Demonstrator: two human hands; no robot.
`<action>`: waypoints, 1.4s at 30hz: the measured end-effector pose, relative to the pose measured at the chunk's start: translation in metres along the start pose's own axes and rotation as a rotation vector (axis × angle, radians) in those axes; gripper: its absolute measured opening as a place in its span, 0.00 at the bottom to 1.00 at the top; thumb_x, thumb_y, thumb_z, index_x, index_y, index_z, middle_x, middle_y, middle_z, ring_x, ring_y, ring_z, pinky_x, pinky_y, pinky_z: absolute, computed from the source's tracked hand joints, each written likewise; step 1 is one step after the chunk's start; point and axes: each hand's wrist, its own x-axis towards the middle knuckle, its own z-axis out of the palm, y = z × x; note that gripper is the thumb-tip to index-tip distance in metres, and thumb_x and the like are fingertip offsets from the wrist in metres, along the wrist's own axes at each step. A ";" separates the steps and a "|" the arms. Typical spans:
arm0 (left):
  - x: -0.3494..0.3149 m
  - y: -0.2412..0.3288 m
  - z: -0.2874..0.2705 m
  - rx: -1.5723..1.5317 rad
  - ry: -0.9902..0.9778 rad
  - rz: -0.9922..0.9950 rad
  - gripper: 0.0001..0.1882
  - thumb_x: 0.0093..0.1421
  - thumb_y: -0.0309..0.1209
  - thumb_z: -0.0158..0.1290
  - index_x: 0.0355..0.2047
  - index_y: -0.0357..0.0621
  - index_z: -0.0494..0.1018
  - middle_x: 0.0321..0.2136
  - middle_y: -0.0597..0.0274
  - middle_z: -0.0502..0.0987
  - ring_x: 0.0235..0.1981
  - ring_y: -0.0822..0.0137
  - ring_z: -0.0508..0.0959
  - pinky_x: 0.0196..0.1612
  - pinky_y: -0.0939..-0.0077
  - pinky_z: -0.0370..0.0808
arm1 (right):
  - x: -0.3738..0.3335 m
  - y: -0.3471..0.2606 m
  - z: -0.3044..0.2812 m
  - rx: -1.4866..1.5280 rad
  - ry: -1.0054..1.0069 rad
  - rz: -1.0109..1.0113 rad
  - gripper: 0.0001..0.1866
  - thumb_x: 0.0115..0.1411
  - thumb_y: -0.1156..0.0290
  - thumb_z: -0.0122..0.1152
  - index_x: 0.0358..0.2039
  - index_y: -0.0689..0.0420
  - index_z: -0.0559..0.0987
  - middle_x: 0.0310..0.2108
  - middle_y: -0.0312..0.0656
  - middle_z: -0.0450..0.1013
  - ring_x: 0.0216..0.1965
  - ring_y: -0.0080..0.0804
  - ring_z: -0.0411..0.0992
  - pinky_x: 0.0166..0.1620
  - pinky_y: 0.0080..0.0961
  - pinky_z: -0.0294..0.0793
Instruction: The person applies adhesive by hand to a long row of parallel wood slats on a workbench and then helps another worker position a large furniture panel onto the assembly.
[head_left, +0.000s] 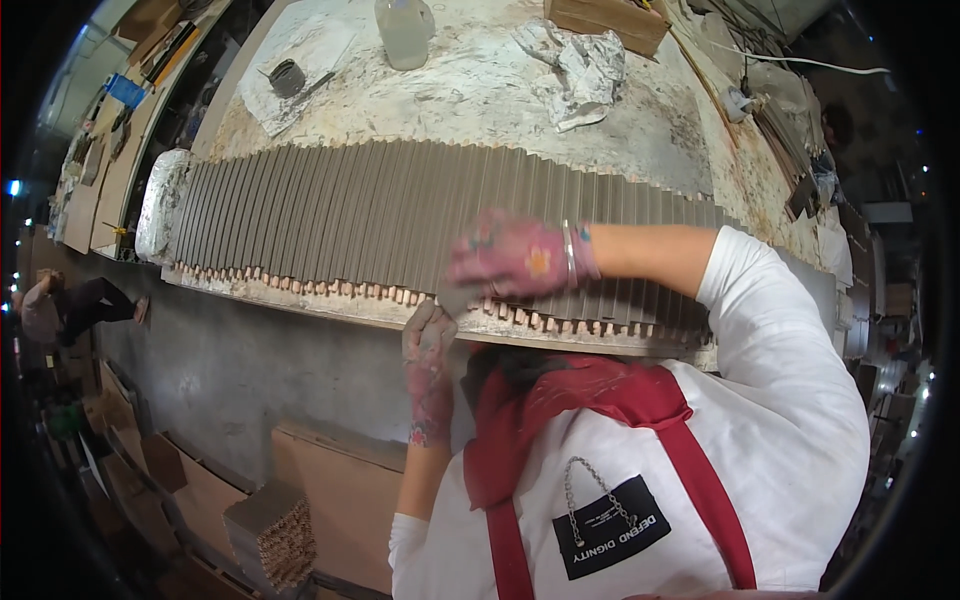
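A long row of narrow grey-brown slats (300, 210) lies side by side across the bench, their pale wooden end pegs showing along the near edge. My left hand (428, 345), in a pink patterned glove with grey fingers, is at that near edge with its fingers curled closed; what they grip is hidden. Over the slats, my right hand (515, 258) in a pink flowered glove is smeared by motion, its fingers pointing left. A small grey piece (459, 298) shows between the two hands; its kind and which hand has it are unclear.
The stained bench (460, 105) bears a translucent bottle (404, 35), crumpled white plastic (580, 75), a small dark cup (287, 77) and a cardboard box (610, 22). A wrapped silver block (162, 207) ends the row at left. Stacked slats (270, 535) stand below; a person (70, 305) is far left.
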 end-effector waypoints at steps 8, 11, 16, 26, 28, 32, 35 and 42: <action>0.007 0.012 0.021 -0.669 0.123 -0.390 0.20 0.63 0.33 0.43 0.50 0.32 0.60 0.34 0.59 0.68 0.36 0.72 0.68 0.42 0.84 0.64 | -0.007 0.048 -0.004 -0.178 0.305 0.092 0.15 0.57 0.63 0.53 0.44 0.51 0.71 0.37 0.45 0.69 0.39 0.41 0.70 0.42 0.37 0.68; 0.005 0.017 0.025 -0.628 0.145 -0.379 0.21 0.62 0.34 0.45 0.51 0.33 0.60 0.35 0.60 0.66 0.32 0.73 0.65 0.40 0.83 0.63 | -0.007 0.038 -0.020 0.118 0.065 0.092 0.17 0.58 0.57 0.51 0.46 0.48 0.72 0.43 0.43 0.69 0.44 0.41 0.69 0.47 0.36 0.68; 0.005 0.020 0.026 -0.615 0.136 -0.373 0.26 0.63 0.40 0.43 0.54 0.32 0.57 0.44 0.53 0.67 0.46 0.65 0.69 0.51 0.72 0.64 | 0.001 0.095 -0.023 0.039 0.433 0.548 0.15 0.56 0.63 0.51 0.44 0.51 0.72 0.39 0.45 0.70 0.38 0.43 0.70 0.42 0.38 0.69; -0.003 0.026 0.027 -0.699 0.065 -0.211 0.28 0.62 0.40 0.38 0.56 0.31 0.56 0.51 0.52 0.63 0.51 0.58 0.66 0.57 0.67 0.59 | -0.013 0.030 0.011 0.148 0.437 0.022 0.21 0.55 0.59 0.53 0.50 0.49 0.69 0.46 0.42 0.67 0.50 0.42 0.64 0.54 0.45 0.60; -0.001 0.026 0.025 -0.673 0.062 -0.242 0.28 0.62 0.40 0.38 0.57 0.32 0.55 0.51 0.52 0.63 0.52 0.58 0.66 0.56 0.67 0.60 | -0.016 0.029 0.022 -0.057 0.305 0.028 0.23 0.55 0.59 0.54 0.51 0.50 0.68 0.48 0.42 0.66 0.51 0.42 0.64 0.56 0.45 0.58; -0.006 0.029 0.022 -0.614 0.138 -0.338 0.29 0.61 0.41 0.42 0.57 0.33 0.54 0.50 0.52 0.64 0.52 0.60 0.67 0.56 0.67 0.63 | -0.024 0.009 0.011 -0.039 0.055 -0.114 0.23 0.52 0.65 0.57 0.50 0.47 0.70 0.49 0.43 0.64 0.50 0.41 0.65 0.55 0.44 0.61; -0.004 0.026 0.027 -0.697 0.128 -0.401 0.30 0.60 0.42 0.44 0.56 0.34 0.56 0.50 0.53 0.64 0.52 0.60 0.67 0.56 0.67 0.63 | -0.017 0.085 -0.007 -0.154 0.435 0.129 0.18 0.58 0.65 0.51 0.50 0.48 0.70 0.44 0.45 0.67 0.39 0.38 0.71 0.45 0.36 0.71; -0.004 0.034 0.032 -0.702 0.160 -0.403 0.33 0.58 0.45 0.48 0.56 0.34 0.56 0.47 0.53 0.66 0.52 0.59 0.67 0.56 0.67 0.63 | -0.044 0.036 -0.003 0.016 0.046 -0.102 0.18 0.59 0.53 0.50 0.47 0.44 0.71 0.42 0.40 0.69 0.44 0.38 0.68 0.49 0.40 0.65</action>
